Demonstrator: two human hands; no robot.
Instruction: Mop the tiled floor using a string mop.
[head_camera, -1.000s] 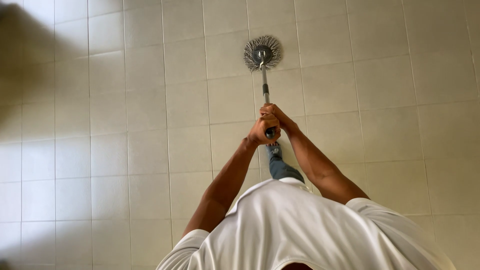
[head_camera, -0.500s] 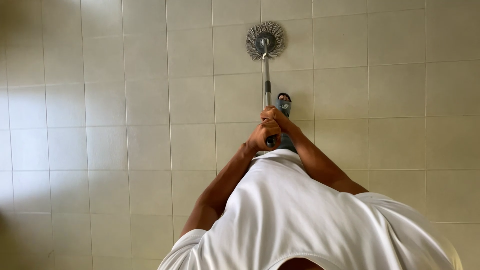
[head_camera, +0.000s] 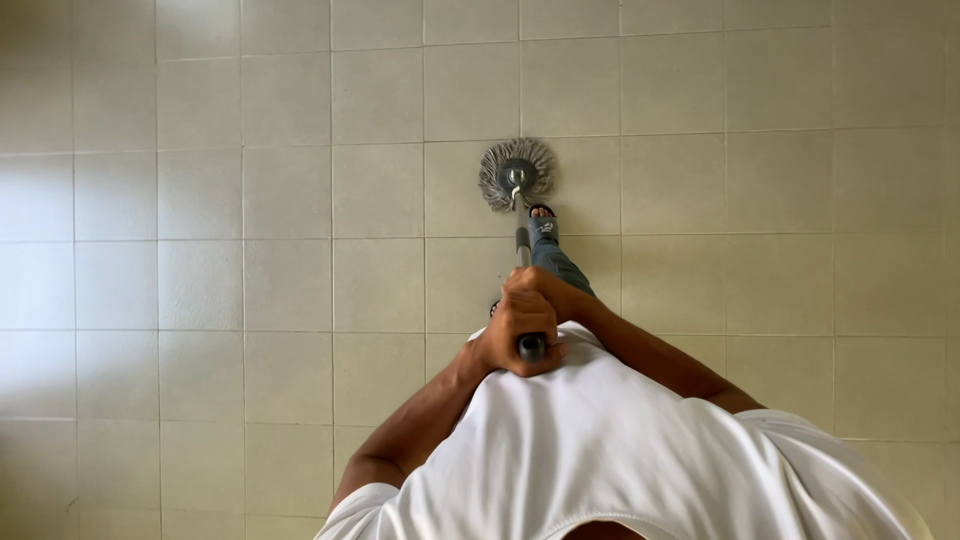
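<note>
Both hands (head_camera: 525, 330) were clenched together around the top of a grey metal mop handle (head_camera: 522, 250). Its round, grey string mop head (head_camera: 516, 174) rested on the pale tiled floor (head_camera: 250, 250), just beyond a sandalled foot (head_camera: 543, 222).

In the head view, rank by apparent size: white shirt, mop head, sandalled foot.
1. white shirt, by far the largest, but it is nearest the camera.
2. mop head.
3. sandalled foot, smallest; only its front shows beyond the jeans leg.
</note>
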